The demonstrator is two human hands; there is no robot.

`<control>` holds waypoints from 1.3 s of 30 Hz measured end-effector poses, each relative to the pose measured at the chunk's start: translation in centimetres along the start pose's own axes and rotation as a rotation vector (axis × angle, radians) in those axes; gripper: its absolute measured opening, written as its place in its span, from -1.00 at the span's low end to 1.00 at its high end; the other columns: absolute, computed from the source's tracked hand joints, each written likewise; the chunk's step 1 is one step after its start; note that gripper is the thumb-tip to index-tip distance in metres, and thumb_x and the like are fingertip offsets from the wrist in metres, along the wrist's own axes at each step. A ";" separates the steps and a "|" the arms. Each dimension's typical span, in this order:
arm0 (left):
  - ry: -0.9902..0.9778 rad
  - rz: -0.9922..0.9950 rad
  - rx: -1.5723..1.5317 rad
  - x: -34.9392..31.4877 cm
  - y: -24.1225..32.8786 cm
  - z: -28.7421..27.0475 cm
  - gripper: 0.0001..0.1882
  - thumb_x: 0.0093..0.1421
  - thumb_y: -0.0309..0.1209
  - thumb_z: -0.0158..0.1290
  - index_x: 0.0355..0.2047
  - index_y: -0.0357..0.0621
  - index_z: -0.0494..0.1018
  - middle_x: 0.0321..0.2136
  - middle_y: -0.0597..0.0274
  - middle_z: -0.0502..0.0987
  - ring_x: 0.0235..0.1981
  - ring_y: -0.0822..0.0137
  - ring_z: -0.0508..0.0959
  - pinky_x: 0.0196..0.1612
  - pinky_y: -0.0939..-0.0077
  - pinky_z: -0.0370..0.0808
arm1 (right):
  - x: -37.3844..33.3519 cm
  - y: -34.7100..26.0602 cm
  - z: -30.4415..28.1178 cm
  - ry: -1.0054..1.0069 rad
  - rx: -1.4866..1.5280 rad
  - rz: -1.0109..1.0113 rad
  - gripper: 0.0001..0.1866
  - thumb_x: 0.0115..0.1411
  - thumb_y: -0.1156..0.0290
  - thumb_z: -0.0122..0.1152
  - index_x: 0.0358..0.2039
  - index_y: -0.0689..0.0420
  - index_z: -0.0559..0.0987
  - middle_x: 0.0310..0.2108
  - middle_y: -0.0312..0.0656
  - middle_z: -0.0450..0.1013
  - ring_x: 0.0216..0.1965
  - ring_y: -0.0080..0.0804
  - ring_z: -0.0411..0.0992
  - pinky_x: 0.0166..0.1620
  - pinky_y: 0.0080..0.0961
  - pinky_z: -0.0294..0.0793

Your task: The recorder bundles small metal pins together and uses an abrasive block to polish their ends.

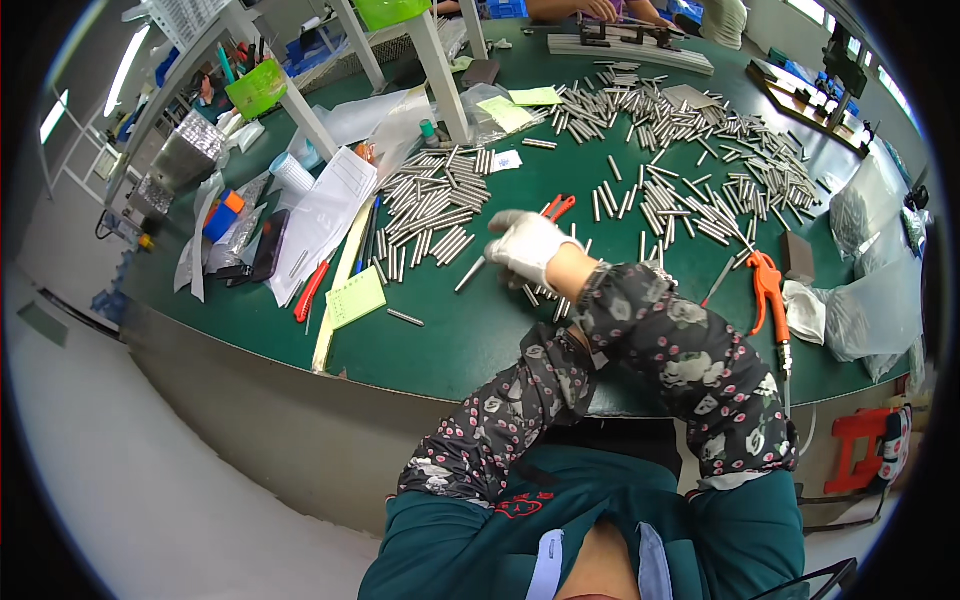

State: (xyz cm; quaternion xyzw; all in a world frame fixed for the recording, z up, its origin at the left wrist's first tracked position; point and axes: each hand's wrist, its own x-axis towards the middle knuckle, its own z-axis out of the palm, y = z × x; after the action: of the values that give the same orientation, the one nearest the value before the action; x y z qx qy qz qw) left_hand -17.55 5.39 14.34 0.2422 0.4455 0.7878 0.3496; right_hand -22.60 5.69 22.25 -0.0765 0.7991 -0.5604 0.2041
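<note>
My right hand (530, 245), in a white glove, is over the middle of the green table (430, 345). Its fingers are closed on one end of a metal pin (469, 275), which points down and left. Crossing beneath the right forearm, my left arm (540, 375) wears the same flowered sleeve. My left hand is hidden there; only a bit of wrist shows. Red-handled pliers (560, 207) lie just beyond the glove. A pile of metal pins (430, 200) spreads to the left of my right hand, and a larger heap (690, 130) lies to its far right.
An orange air blow gun (767, 290) lies at the right, by a brown block (797, 257) and plastic bags (880, 300). At left are papers (320, 220), a red cutter knife (312, 292) and a yellow note (356, 297). Another person's hands (600, 10) are at the far edge.
</note>
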 end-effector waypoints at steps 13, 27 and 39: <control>0.247 0.014 -0.276 1.4 0.6 0.8 -0.75 -0.09 -0.64 -0.05 -0.34 -0.17 0.30 -0.52 0.34 0.38 -0.58 0.52 0.41 -0.54 0.73 0.36 | -13.6 4.8 -8.8 0.573 -0.517 -0.626 -0.42 -0.28 0.39 0.19 -0.15 0.23 0.33 -0.27 0.01 0.33 -0.22 -0.15 0.31 -0.17 -0.41 0.29; 0.175 0.016 -0.489 0.3 1.0 2.4 -0.52 -0.13 -0.71 -0.10 -0.13 -0.15 0.18 -0.26 0.23 0.35 -0.19 0.33 0.40 -0.16 0.50 0.42 | -11.8 7.6 -8.3 0.412 -0.845 -0.807 -0.34 -0.36 0.32 0.26 -0.13 0.16 0.32 -0.19 -0.09 0.31 -0.15 -0.16 0.28 -0.12 -0.35 0.27; 0.150 0.002 -0.491 0.7 0.6 1.2 -0.56 -0.10 -0.68 -0.05 -0.15 -0.18 0.22 -0.29 0.23 0.37 -0.25 0.34 0.42 -0.18 0.54 0.43 | -11.3 8.0 -9.8 0.350 -0.627 -0.809 -0.35 -0.33 0.32 0.26 -0.13 0.14 0.30 -0.22 -0.07 0.30 -0.24 -0.11 0.31 -0.19 -0.36 0.31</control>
State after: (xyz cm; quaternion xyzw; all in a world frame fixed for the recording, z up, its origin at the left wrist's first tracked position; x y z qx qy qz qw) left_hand -17.34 6.36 15.54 0.0917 0.2654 0.8884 0.3631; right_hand -15.58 21.01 20.40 -0.3408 0.8567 -0.3334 -0.1968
